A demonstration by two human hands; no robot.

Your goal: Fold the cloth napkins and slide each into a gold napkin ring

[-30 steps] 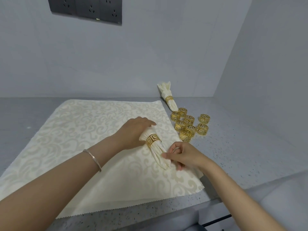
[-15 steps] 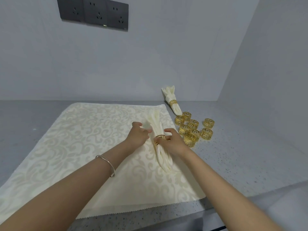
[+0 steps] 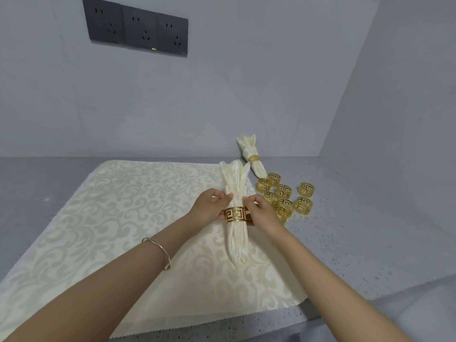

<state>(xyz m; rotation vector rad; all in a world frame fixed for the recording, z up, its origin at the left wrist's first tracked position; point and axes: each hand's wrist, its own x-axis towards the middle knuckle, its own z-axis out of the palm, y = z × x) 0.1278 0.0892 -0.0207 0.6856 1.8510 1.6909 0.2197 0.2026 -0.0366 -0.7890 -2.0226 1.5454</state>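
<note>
A folded cream napkin (image 3: 236, 239) lies lengthwise on the spread cream cloth (image 3: 118, 218), with a gold napkin ring (image 3: 235, 214) around its middle. My left hand (image 3: 209, 209) grips the napkin and the ring from the left. My right hand (image 3: 261, 211) pinches them from the right. The napkin's loose pleats fan out beyond my fingers toward the wall. A second napkin (image 3: 250, 154) with its own gold ring lies farther back on the counter. Several loose gold rings (image 3: 283, 192) sit in a cluster just right of my right hand.
The grey speckled counter (image 3: 357, 243) runs to a wall behind and a wall at the right. A dark socket panel (image 3: 138, 33) is mounted on the back wall. The counter's front edge lies close below the cloth's zigzag hem.
The ringed napkin has turned from lying diagonally to pointing straight away from me. Both hands moved up to the ring, one on each side.
</note>
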